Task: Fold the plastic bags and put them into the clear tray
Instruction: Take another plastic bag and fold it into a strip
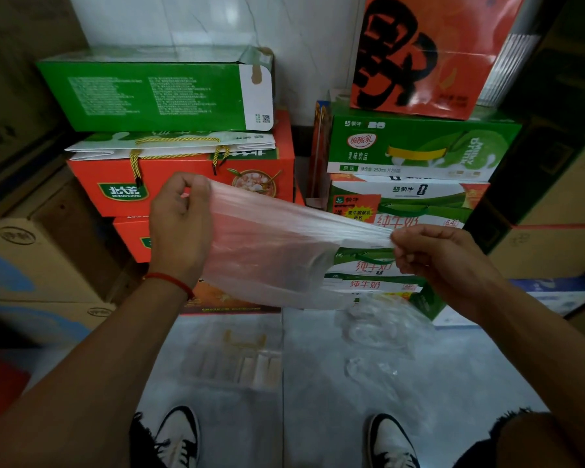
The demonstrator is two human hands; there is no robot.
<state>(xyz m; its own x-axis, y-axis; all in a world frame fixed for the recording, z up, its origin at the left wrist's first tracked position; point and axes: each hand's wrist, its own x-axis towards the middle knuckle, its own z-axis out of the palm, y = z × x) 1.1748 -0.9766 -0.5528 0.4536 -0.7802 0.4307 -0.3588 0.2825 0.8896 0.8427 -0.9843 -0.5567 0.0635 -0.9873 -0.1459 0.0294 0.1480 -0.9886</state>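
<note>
Folding seems only at its beginning. One plastic bag [277, 251] hangs stretched in the air, pinched at one end by the left hand [179, 224] and at the other by the right hand [436, 255]. More loose bags [382, 332] lie on the floor [318, 417]. Beside them the clear tray [233, 359] seems to hold some folded pieces, though I cannot tell surely.

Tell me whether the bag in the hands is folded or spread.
Spread: the bag hangs stretched between the left hand and right hand, not yet folded.

Pale tiled floor [318, 417]; white marbled wall [217, 21] behind stacked green and orange cartons [169, 96]; brown cardboard boxes [38, 258] alongside.
</note>
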